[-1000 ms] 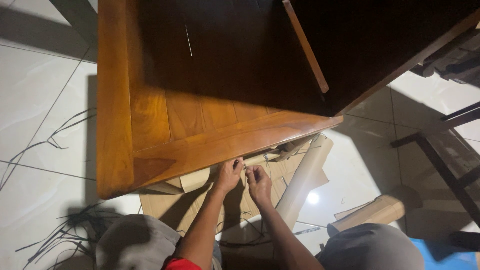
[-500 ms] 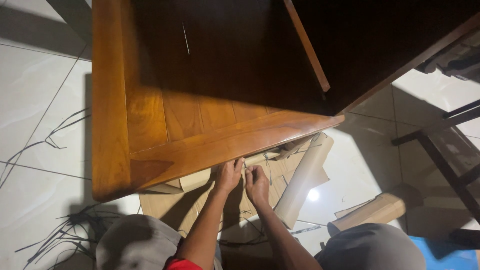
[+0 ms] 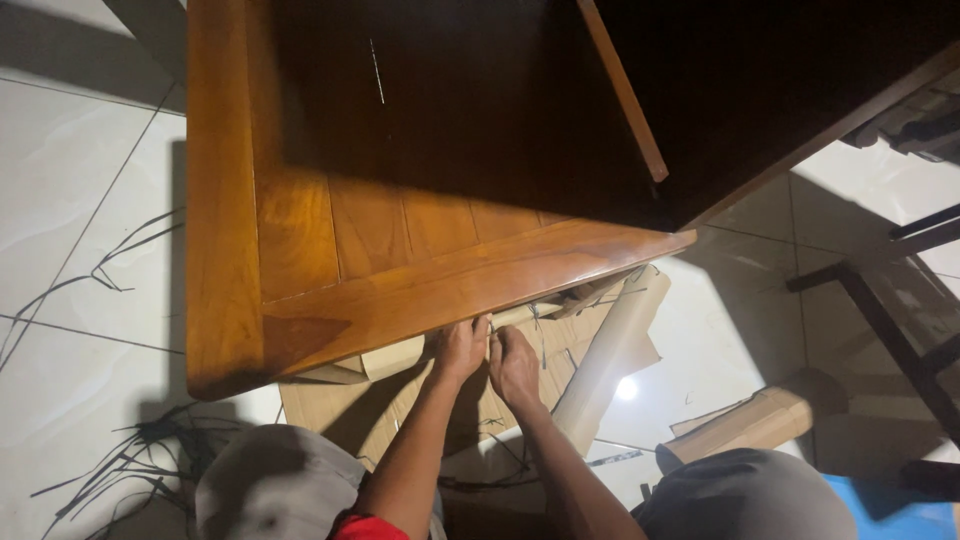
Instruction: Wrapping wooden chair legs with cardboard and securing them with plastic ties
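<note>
The left hand (image 3: 458, 350) and right hand (image 3: 514, 364) sit side by side, fingertips almost touching, both pinching something thin between them at the underside edge of the wooden bench (image 3: 400, 270); what exactly they pinch is too small to tell, though thin dark strands (image 3: 537, 330) hang just beside the right hand. Directly under the hands lies brown cardboard wrapping (image 3: 590, 350), creased and partly rolled, tucked beneath the bench's polished amber edge. Farther out, more black strips (image 3: 120, 465) lie scattered over the white tiled floor (image 3: 70, 200) to the left
</note>
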